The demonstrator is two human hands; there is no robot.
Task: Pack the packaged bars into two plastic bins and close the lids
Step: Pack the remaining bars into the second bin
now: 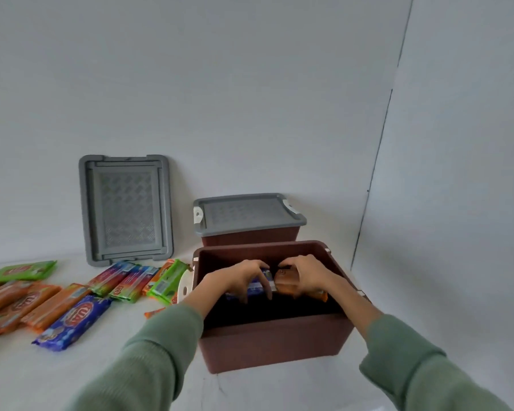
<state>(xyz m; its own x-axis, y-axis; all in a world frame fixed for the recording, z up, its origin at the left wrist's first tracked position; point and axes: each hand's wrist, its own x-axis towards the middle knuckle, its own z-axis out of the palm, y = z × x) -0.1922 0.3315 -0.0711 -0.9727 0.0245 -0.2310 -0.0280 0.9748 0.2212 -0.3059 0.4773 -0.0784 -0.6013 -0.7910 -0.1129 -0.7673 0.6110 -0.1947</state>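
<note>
Bin rim (261, 246) rings left hand (241, 277) gripping blue bar (257, 289), right hand (309, 274) gripping brown bar (286, 281).

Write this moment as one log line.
phase: packing near bin | left hand: grips blue bar | right hand: grips brown bar | far bin: lidded | spare lid: leans on wall | loose bars: on table

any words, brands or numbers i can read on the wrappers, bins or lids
Nothing reads for certain.
Blue bar on the table: white letters in a red oval, too blurred.
Orange bars: same oval logo, blurred.
Green bar: white label, too small.
Open bin, closed bin, loose lid: no writing seen.
</note>
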